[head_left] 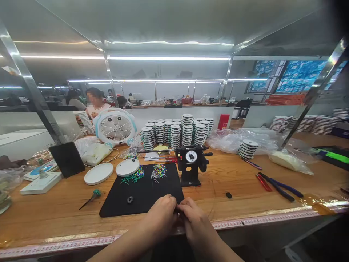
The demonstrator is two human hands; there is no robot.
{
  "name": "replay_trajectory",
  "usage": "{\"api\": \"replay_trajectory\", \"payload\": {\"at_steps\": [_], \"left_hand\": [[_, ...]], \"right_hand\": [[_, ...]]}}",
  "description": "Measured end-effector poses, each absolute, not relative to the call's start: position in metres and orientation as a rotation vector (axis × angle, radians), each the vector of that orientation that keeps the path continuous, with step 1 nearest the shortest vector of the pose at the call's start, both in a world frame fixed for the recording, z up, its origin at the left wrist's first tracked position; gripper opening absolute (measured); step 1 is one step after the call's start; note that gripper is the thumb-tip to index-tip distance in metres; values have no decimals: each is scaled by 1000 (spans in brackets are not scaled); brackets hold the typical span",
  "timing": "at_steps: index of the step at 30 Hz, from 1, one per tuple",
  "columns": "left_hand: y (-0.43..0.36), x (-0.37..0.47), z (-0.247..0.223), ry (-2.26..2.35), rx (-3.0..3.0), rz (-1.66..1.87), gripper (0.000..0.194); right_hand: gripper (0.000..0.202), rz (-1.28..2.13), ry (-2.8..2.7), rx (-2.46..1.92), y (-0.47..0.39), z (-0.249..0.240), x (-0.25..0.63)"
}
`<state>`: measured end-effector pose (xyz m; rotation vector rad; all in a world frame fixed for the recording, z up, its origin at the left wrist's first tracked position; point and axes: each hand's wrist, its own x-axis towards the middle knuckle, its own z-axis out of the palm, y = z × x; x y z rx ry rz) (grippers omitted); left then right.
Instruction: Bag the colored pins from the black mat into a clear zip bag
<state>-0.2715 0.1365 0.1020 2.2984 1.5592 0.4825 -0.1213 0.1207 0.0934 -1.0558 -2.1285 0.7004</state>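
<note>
My left hand (163, 211) and my right hand (194, 217) meet at the table's front edge, over the lower right corner of a black mat (147, 189). Fingers of both are bent and pressed together around something too small to make out. Colourful beads (159, 170) and green pieces (132, 179) lie on the mat's upper part, beside a white round lid (127, 167). A small dark ring (130, 199) rests at the mat's left. Just beyond my hands stands a black device with a white dial (191, 156).
Stacked white spools (175, 136) and a white fan (116, 127) line the back. At left are a dark tablet (67, 159) and another white lid (98, 173). Pliers (280, 186) lie at right, near plastic bags (290, 162). People sit in the background.
</note>
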Motion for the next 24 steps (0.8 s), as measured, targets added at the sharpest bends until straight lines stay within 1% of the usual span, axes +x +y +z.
{"api": "replay_trajectory", "payload": {"at_steps": [2,6,10,13,18,24], "left_hand": [[135,-271,110,1531,2305,452,2],[137,-273,122,1518,2195,457,7],[145,-274,122,1640,2105,605,8],[146,-269,120,1666,2145,613,9],[140,-259,115,1646,2241,556,11],[136,-253,112,1693,2298,469,17]], "right_hand": [[29,688,-2124,-1030,121,93,-120],[25,675,-2049,-1022,123,100,-113],[20,388,-1855,-1118,121,108,-106],[15,255,-1919,-1194,118,108,-108],[15,289,-1981,-1347,120,102,-117],[22,364,-2014,-1502,123,105,-120]]}}
